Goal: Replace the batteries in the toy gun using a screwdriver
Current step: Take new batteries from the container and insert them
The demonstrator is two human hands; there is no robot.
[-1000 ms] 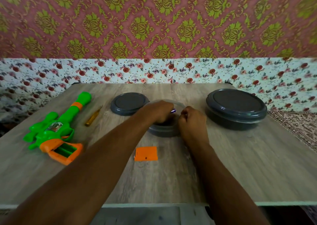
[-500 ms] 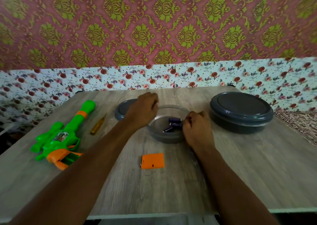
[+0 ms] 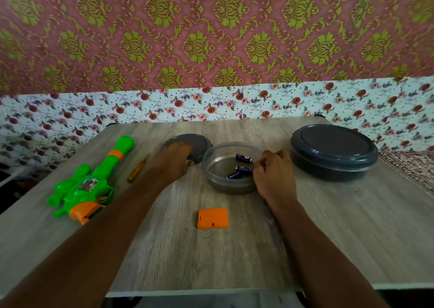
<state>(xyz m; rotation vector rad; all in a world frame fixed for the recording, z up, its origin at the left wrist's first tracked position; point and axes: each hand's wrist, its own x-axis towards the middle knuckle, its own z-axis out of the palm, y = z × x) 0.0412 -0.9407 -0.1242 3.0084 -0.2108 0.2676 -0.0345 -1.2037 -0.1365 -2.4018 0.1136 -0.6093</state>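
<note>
Batteries (image 3: 243, 158) dropped in the clear bowl (image 3: 225, 188) beside the right hand (image 3: 273, 178), itself curled on its rim; left hand (image 3: 173, 160) off the bowl and now on the grey lid (image 3: 199, 143) beyond, grip unclear; probably spent cells stowed, toy gun (image 3: 87, 188) far left of that hand awaiting fresh ones.

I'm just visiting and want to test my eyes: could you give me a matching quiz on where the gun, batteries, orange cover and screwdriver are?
Things:
1. gun
2. batteries
3. cover
4. screwdriver

Places:
A. in the open bowl
B. on the table, just in front of the bowl
C. farthest left
D. between gun and loose lid

Pairs: 1-C, 2-A, 3-B, 4-D.
</note>
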